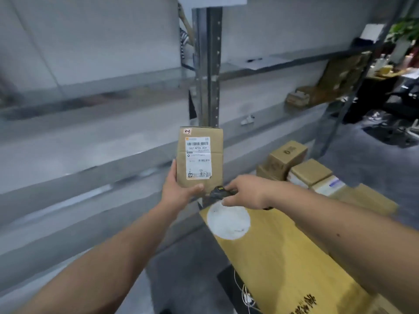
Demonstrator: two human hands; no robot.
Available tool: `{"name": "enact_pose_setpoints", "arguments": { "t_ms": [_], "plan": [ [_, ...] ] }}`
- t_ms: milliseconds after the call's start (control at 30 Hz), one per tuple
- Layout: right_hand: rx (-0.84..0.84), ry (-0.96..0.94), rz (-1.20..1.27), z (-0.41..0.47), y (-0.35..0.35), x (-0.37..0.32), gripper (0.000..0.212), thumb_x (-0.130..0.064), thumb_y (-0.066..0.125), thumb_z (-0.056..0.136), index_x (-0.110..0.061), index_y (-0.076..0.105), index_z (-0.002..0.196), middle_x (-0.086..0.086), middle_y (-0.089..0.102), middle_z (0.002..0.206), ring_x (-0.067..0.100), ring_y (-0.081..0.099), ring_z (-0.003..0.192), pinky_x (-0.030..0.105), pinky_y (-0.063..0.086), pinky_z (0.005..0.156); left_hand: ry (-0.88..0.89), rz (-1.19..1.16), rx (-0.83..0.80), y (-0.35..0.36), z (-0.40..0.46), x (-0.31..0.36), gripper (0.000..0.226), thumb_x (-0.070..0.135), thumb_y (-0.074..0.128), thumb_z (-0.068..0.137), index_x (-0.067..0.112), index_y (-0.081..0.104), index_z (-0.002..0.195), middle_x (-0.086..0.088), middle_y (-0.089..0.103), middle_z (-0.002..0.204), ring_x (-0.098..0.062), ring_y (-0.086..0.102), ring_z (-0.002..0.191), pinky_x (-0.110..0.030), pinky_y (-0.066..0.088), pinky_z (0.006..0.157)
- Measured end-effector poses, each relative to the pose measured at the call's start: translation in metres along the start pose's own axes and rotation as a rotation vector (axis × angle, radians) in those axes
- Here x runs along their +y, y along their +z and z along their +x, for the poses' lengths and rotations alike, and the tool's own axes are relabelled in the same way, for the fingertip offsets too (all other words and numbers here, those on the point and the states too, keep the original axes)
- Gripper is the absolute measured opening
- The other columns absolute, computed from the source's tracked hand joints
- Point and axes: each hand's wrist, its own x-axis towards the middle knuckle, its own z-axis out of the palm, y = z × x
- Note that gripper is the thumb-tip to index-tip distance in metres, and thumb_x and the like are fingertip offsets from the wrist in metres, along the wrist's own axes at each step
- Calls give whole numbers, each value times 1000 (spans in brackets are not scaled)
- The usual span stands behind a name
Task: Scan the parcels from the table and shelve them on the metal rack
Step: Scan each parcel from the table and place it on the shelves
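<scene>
It was a parcel storeroom: a grey metal rack (pixel 207 64) stood behind the worktop (pixel 294 257) stacked with cardboard parcels (pixel 288 155).

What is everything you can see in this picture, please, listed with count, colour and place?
Parcel: one, brown with white label, held upright before the rack post.
Scanner: one, black, below the parcel.
Boxes: several, brown, at the table's far end.
Table: one, yellow-brown, lower right.
White disc: one, on the table's near corner.
Rack: one, grey metal, across the background.
Shelf boxes: a few, brown, on the rack, right.
Left hand: grips the parcel's bottom.
Right hand: holds the scanner.
</scene>
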Motion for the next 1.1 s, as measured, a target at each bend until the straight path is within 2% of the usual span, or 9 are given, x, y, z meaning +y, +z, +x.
{"name": "enact_pose_setpoints", "arguments": {
  "t_ms": [133,233,300,433,533,700,833,1000,1100],
  "plan": [
    [62,-155,-99,29,-50,-71,38,-57,65,95,-25,75,113,1,74,100,20,68,90,38,57,81,94,20,201,-63,17,51,105,-2,91,71,39,35,149,28,60,122,10,61,108,-9,52,82],
    [109,-234,-131,52,-81,-118,41,-60,66,95,-24,75,114,3,75,104,22,69,94,43,58,91,168,44,318,-114,31,86,120,1,94,69,32,25,163,16,60,138,-6,62,123,-27,52,102],
    [119,-283,-162,62,-99,-149,41,-59,66,94,-24,75,115,2,75,106,22,68,97,41,58,93,199,47,387,-149,40,106,123,6,96,69,33,23,164,16,60,139,-7,60,126,-31,49,108],
    [142,-370,-239,81,-127,-208,33,-55,65,95,-25,73,107,2,73,97,23,65,88,35,51,74,282,86,490,-209,57,147,122,12,97,69,33,23,164,16,58,144,-6,58,129,-32,45,111],
    [186,-407,-302,97,-145,-250,33,-54,66,91,-25,72,106,3,73,99,27,68,92,38,56,79,313,96,540,-249,71,173,122,10,96,71,32,22,165,18,56,141,-6,55,128,-28,44,107],
    [227,-462,-324,126,-163,-312,32,-46,67,92,-20,73,110,8,74,100,31,71,94,34,52,71,347,150,612,-308,95,189,120,7,95,71,30,23,164,22,55,132,-9,55,125,-27,44,104],
    [220,-475,-323,155,-166,-342,36,-46,67,93,-18,72,115,8,73,100,27,63,80,33,48,68,328,159,655,-346,118,188,122,11,96,69,35,23,164,10,54,148,-12,53,129,-38,44,114],
    [201,-488,-324,189,-171,-363,31,-44,66,93,-21,72,114,3,67,88,22,57,71,32,45,64,317,208,693,-382,148,182,107,8,94,67,41,37,152,25,62,126,-1,60,115,-37,49,106],
    [174,-486,-316,208,-173,-368,28,-44,65,93,-22,71,109,3,66,86,21,56,68,29,44,61,291,246,692,-393,160,175,105,21,95,58,47,41,144,20,64,129,-10,61,120,-45,54,104]
  ]
}}
